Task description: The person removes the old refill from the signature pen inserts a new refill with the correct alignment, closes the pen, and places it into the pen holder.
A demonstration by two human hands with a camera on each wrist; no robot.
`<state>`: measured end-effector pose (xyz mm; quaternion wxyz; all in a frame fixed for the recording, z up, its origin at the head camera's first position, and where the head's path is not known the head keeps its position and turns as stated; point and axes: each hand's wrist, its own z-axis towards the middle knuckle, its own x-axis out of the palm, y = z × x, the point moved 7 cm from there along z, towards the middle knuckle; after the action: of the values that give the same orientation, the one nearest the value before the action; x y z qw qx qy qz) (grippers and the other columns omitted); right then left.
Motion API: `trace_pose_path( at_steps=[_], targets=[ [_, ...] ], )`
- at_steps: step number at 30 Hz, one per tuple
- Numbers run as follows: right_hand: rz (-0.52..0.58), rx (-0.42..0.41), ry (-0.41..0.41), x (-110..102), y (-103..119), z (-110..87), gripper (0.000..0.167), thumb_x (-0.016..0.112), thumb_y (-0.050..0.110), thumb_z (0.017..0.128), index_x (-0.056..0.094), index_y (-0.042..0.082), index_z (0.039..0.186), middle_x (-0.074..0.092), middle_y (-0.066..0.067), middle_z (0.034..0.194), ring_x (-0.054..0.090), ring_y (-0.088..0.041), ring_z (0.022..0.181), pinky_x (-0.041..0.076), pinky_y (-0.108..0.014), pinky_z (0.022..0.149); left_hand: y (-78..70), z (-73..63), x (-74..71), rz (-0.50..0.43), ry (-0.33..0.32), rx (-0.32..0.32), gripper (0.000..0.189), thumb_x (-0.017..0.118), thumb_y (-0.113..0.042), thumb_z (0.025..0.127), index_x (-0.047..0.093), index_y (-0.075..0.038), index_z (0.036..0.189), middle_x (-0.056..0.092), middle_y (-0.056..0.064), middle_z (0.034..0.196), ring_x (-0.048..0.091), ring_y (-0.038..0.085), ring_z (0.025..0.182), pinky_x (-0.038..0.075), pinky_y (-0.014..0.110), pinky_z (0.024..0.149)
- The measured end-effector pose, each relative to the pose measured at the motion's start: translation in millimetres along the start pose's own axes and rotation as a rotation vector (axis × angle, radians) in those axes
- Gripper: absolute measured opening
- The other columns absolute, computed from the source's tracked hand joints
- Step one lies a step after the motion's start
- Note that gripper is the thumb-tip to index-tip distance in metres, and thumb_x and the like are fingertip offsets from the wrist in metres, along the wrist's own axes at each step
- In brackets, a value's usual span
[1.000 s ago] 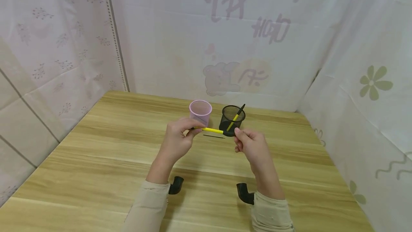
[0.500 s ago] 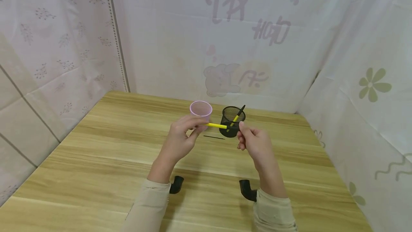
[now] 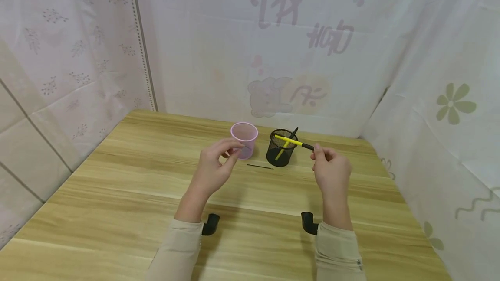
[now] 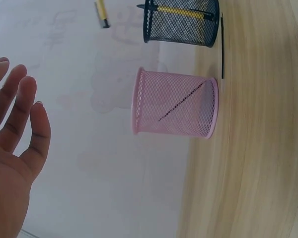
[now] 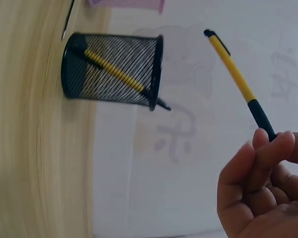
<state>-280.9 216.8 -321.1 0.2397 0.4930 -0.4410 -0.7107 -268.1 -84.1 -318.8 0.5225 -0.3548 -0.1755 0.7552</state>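
Observation:
My right hand point(image 3: 332, 169) pinches a yellow-and-black click pen point(image 3: 293, 141) by its black grip end. The pen's yellow barrel points left, in front of the black mesh cup's rim in the head view. A similar pen point(image 5: 114, 70) leans inside that black mesh cup point(image 3: 273, 156), black tip up. To the left, my left hand point(image 3: 214, 165) is raised near the pink mesh cup point(image 3: 250, 143), its fingers loosely bent and holding nothing. A thin dark refill point(image 4: 181, 102) slants inside the pink cup. Another thin dark refill point(image 3: 259, 166) lies on the table before the cups.
Both cups stand side by side near the back of the wood-grain table point(image 3: 136, 177). Pale printed curtains point(image 3: 195, 55) hang behind and at the sides. A black curved piece point(image 3: 211, 224) sticks out at each sleeve cuff.
The right hand has moved right, drawing the pen out of the left hand's fingers. The pen's yellow end is now free and tilted up. The left hand has shifted slightly left.

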Motion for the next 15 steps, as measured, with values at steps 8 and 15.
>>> trace_pose_path(
  at_steps=[8, 15],
  targets=[
    [-0.109, -0.099, -0.066, 5.9, -2.2, 8.2, 0.037, 0.06, 0.032, 0.11, 0.077, 0.002, 0.122, 0.076, -0.022, 0.115, 0.07, -0.03, 0.089, 0.049, -0.024, 0.059, -0.7, -0.9, -1.1, -0.017, 0.008, -0.004, 0.019, 0.07, 0.007, 0.096, 0.078, -0.004, 0.109, 0.079, 0.009, 0.111, 0.067, 0.02, 0.093, 0.061, 0.038, 0.079],
    [-0.146, -0.146, -0.032, 17.0, 0.5, 12.3, 0.031, 0.065, 0.027, 0.108, 0.077, 0.004, 0.123, 0.079, -0.021, 0.114, 0.075, -0.032, 0.09, 0.05, -0.024, 0.062, 0.3, -1.3, -1.2, -0.018, 0.01, -0.002, 0.018, 0.071, 0.007, 0.096, 0.078, -0.004, 0.108, 0.08, 0.011, 0.109, 0.068, 0.021, 0.091, 0.062, 0.046, 0.077]
  ],
)
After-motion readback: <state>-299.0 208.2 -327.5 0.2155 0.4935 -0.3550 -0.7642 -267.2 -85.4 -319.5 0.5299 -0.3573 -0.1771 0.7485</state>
